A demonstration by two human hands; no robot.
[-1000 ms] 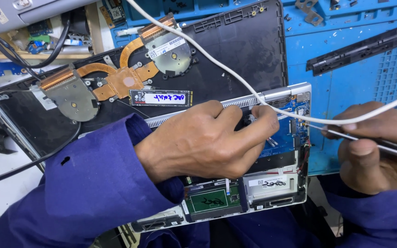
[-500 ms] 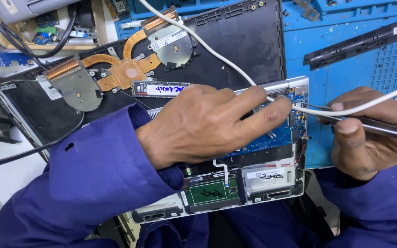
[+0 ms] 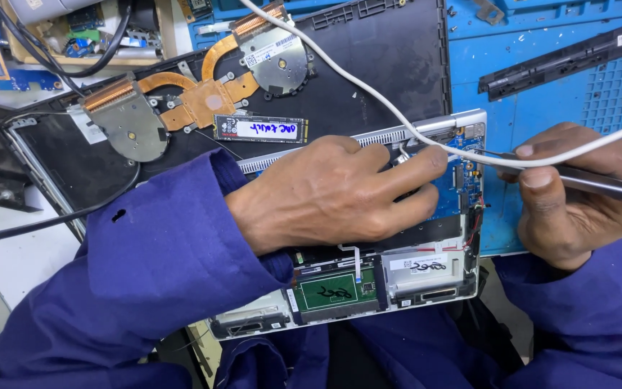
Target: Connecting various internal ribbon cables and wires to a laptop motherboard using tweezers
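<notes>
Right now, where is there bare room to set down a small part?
Bare black lid right of the copper cooler, and blue mat below the black strip. Crowded: the open laptop under the left hand, and top left.
</notes>
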